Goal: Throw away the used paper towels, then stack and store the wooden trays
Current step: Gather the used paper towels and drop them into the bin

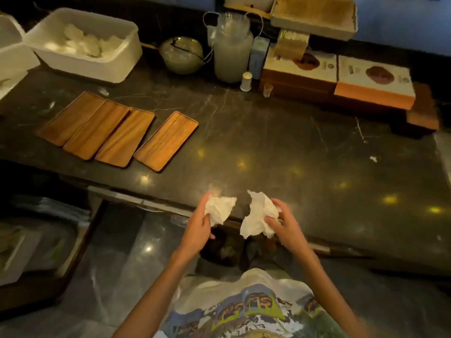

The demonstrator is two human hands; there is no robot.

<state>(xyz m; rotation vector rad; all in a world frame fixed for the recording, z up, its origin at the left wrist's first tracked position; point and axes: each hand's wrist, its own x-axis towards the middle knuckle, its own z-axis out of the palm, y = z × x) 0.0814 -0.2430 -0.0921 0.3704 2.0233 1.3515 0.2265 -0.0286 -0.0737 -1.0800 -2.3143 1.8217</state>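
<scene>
My left hand is closed around one crumpled paper towel, and my right hand grips a second crumpled paper towel; both are held at the near edge of the dark marble counter. Four wooden trays lie flat in a row on the counter's left part, the first three touching, the fourth slightly apart. Behind them sits a white plastic bin.

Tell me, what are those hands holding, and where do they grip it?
Each holds a crumpled paper towel: left hand bunches one at its lower edge; right hand pinches the other at its right side.
</scene>
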